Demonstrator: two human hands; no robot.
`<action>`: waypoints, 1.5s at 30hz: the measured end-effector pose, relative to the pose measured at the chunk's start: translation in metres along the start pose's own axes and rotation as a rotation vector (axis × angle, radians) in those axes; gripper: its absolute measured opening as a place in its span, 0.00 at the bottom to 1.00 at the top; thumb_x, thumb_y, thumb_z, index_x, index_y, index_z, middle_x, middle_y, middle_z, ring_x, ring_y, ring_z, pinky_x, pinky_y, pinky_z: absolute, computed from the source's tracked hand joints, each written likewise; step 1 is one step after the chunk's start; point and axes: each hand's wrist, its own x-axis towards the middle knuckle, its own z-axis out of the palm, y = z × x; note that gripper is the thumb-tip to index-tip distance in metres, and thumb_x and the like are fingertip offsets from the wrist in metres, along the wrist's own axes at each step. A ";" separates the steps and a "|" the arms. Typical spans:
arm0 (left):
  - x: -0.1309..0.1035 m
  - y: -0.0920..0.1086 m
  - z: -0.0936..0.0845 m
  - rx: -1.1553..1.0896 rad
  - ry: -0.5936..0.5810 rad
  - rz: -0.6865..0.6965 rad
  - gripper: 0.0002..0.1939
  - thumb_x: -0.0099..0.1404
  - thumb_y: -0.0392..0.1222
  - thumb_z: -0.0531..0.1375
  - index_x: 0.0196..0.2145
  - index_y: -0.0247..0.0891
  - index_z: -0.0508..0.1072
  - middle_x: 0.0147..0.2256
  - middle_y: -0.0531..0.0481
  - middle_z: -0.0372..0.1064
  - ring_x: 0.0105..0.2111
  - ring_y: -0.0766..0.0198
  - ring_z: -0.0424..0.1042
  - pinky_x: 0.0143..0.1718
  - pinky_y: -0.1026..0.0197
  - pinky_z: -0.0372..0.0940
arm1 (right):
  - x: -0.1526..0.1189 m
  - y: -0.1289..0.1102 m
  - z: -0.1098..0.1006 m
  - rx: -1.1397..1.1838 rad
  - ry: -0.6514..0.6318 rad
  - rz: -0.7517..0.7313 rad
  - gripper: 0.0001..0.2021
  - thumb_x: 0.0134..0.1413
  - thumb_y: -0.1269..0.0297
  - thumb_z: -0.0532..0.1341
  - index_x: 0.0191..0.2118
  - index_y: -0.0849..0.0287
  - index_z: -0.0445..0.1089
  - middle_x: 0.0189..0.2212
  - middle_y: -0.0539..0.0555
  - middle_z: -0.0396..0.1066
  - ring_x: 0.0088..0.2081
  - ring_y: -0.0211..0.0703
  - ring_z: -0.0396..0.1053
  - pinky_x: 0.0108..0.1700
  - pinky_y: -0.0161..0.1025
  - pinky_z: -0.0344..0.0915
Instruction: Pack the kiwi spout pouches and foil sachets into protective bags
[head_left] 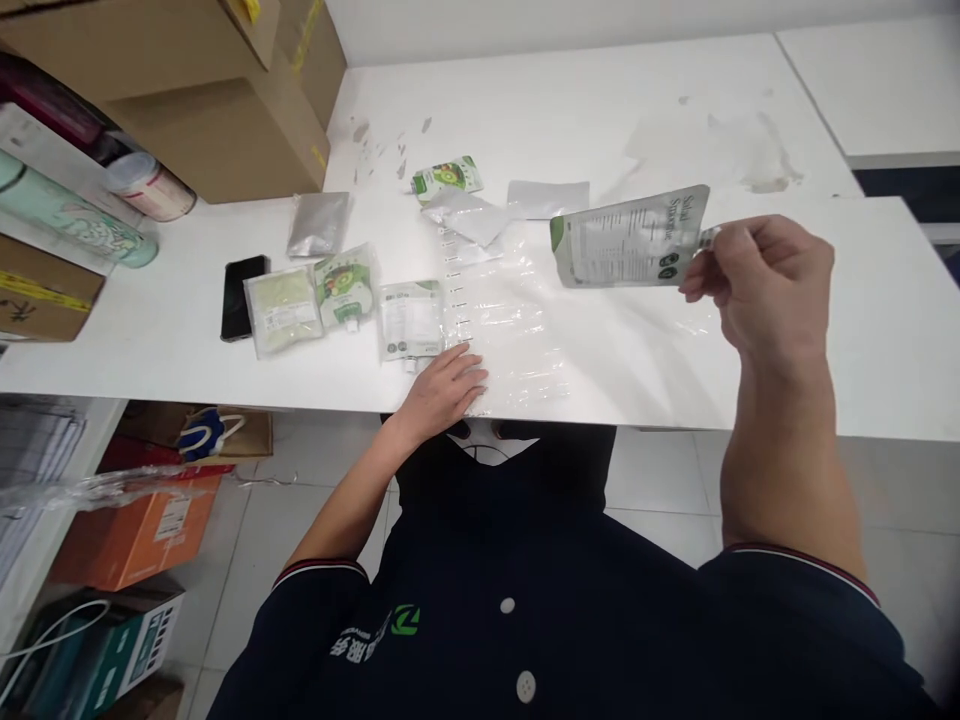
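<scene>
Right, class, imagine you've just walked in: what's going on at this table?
A person in a dark shirt holds up a printed pouch by one end in the right hand. The left hand rests spread at the near edge of clear plastic on the white table. To its left lie more pouches and a dark phone.

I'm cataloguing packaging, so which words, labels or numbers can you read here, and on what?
"Salad Smoothie" (second word blurred): pouch in the right hand.
"服务": dark shirt; characters beside it unclear.
Too small or blurred: the held pouch's fine print, bagged pouches, can, orange box's label.
</scene>
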 end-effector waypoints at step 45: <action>-0.034 0.008 0.016 -0.045 0.186 0.122 0.05 0.67 0.34 0.59 0.41 0.40 0.73 0.41 0.45 0.75 0.48 0.57 0.74 0.46 0.51 0.74 | -0.097 0.064 0.052 -0.926 -0.817 -0.555 0.26 0.66 0.49 0.49 0.65 0.50 0.60 0.63 0.64 0.58 0.56 0.64 0.58 0.48 0.57 0.64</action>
